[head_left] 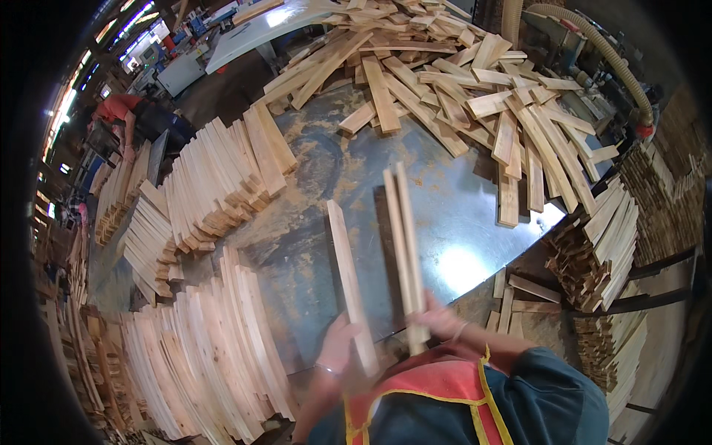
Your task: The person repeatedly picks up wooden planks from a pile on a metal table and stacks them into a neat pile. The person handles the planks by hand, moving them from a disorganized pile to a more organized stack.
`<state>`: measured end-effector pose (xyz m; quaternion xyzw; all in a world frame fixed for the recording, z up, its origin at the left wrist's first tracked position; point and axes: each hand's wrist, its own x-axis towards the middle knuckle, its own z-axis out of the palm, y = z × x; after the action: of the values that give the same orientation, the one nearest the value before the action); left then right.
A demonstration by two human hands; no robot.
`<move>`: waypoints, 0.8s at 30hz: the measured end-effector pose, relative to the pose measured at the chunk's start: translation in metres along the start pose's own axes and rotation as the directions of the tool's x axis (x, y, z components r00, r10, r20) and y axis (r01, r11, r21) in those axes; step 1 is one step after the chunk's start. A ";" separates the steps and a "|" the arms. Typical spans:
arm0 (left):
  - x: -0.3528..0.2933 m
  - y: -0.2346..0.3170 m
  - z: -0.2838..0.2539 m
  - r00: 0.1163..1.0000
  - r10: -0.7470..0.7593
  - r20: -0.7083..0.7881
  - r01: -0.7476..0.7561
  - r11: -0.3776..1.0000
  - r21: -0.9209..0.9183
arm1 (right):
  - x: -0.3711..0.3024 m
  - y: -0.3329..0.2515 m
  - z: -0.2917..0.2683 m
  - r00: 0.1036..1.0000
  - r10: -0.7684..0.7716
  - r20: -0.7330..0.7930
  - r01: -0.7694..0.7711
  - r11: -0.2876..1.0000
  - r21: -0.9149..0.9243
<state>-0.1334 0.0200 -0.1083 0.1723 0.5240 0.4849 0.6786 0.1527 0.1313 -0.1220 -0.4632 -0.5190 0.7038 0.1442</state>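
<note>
My left hand (339,345) is closed round the lower part of a pale wooden slat (345,271), which points away from me over the metal table (311,259). To its right, my right hand (437,320) grips a pair of narrow wooden slats (404,241) near their lower ends. These two lie side by side, edges up, with a thin gap at the far end. Both hands are slightly blurred, and some fingers are hidden.
A jumbled heap of loose slats (512,96) covers the table's far right. Rows of slats on edge (215,174) stand at the left, with another row (200,348) nearer me. Sawdust lies on the tabletop. Stacks (612,222) fill the right side. A co-worker (122,111) bends at far left.
</note>
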 end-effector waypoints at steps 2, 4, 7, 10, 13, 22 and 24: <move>0.019 0.022 0.015 0.983 -0.006 -0.184 0.121 0.773 0.623 | 0.008 0.023 0.080 0.979 -0.177 0.102 0.179 0.984 -0.005; 0.013 0.077 0.093 0.869 0.116 -0.481 0.430 0.305 0.850 | 0.019 0.027 0.117 0.966 -0.066 0.252 0.150 0.932 -0.331; 0.020 0.047 0.051 0.828 0.356 -0.433 0.369 0.235 0.899 | 0.008 -0.049 0.111 0.876 0.064 0.478 0.242 0.799 -0.551; -0.014 0.025 0.023 0.733 0.550 -0.401 0.269 0.306 0.913 | 0.016 -0.085 0.051 0.863 0.054 0.503 0.195 0.882 -0.430; -0.044 0.040 0.004 0.676 0.365 -0.640 0.673 0.047 0.738 | 0.069 -0.020 -0.069 0.893 -0.339 0.295 0.444 0.764 -0.468; -0.003 0.052 0.004 0.451 0.733 -0.510 0.780 -0.046 0.624 | 0.005 -0.064 -0.513 0.560 -0.244 -0.792 0.004 0.956 -0.292; 0.048 0.050 0.049 0.604 0.764 -0.228 0.544 -0.186 0.818 | -0.007 -0.085 -0.593 0.379 -0.404 -0.832 0.003 0.900 -0.436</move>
<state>-0.1156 0.0975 -0.0784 0.4506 0.8877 -0.0167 -0.0927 0.6079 0.5157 -0.0646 -0.7184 -0.5302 0.2041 0.4014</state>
